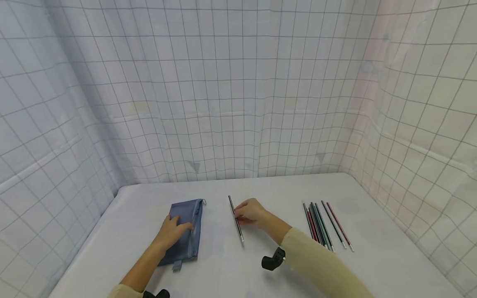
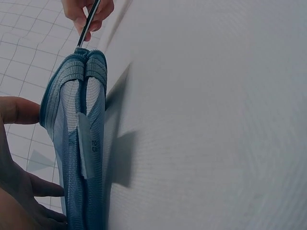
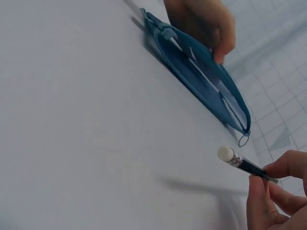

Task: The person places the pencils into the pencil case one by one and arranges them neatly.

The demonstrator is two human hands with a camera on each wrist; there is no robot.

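Observation:
My right hand [image 1: 250,210] pinches a dark pencil [image 1: 238,227] between thumb and fingers, near the middle of the table. Its white eraser [image 3: 224,153] points toward the near side. A blue mesh zip pouch [image 1: 181,248] lies to the left of the pencil, its opening gaping in the right wrist view. My left hand [image 1: 172,233] rests on the pouch with fingers spread and the thumb by the zipper edge. In the left wrist view the thumb [image 2: 21,110] touches the pouch's upper side.
Several pencils [image 1: 316,223], dark, green and red, lie in a loose row on the right of the white table [image 1: 268,186]. A small metal ring [image 3: 243,140] hangs at the pouch's far corner. Checkered white cloth [image 1: 223,82] encloses the back and sides.

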